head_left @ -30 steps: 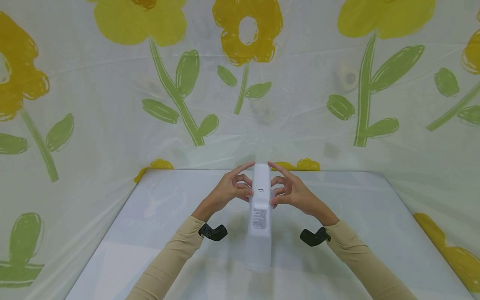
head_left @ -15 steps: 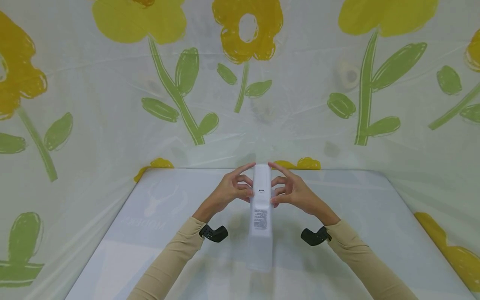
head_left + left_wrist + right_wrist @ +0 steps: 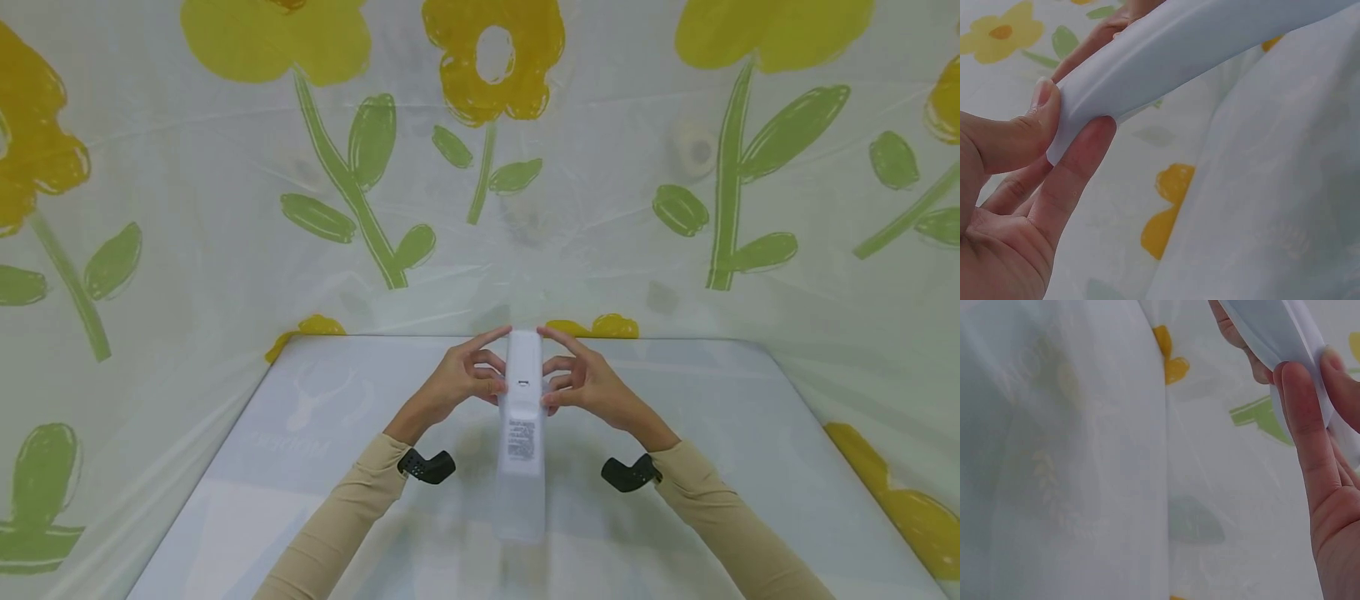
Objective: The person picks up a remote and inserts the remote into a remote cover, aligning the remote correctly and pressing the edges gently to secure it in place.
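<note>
A long white plastic device is held up between both hands in the head view, its narrow top pointing away. A small port and a block of printed grey text show on its face, and a paler section extends below. My left hand pinches the left side, index finger stretched to the top corner. Opposite, my right hand mirrors that grip on the right side. In the left wrist view, thumb and fingers pinch the smooth curved body. The right wrist view shows fingers and thumb at the device's edge.
A pale, glossy table with a faint printed pattern lies beneath the hands. Behind it and along its sides hangs a white sheet printed with yellow flowers and green leaves. Black wrist cameras sit at both cuffs.
</note>
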`<state>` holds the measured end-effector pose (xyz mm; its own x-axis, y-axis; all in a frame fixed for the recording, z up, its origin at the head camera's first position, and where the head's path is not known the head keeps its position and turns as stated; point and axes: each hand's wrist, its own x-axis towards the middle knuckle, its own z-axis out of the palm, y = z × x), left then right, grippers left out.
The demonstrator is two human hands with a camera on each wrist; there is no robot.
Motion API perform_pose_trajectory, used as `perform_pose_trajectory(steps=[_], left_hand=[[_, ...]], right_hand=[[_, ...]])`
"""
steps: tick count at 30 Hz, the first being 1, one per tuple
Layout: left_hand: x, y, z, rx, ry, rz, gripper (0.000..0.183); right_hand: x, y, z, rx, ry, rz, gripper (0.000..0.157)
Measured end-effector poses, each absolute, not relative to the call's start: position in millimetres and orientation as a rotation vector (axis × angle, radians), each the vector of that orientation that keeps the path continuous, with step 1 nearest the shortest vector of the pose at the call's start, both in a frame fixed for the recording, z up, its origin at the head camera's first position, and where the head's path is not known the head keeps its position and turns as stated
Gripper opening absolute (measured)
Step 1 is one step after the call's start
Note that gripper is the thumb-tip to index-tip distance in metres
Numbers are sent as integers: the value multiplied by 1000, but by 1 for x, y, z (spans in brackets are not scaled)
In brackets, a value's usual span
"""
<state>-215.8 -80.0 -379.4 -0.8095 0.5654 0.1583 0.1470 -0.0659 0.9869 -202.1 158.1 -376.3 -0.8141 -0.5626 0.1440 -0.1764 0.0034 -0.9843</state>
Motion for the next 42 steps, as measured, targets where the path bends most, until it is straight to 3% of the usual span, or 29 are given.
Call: perform_pose_trajectory(steps=[25,42], left_hand=[[-210,-85,-368,728,1920,1946,69],[-222,-83,-391,682,1926,1986,65]], right_hand=[[-208,155,-384,-774,1973,-1891,79],[-207,156,-383,-765,1960,-1890,77]])
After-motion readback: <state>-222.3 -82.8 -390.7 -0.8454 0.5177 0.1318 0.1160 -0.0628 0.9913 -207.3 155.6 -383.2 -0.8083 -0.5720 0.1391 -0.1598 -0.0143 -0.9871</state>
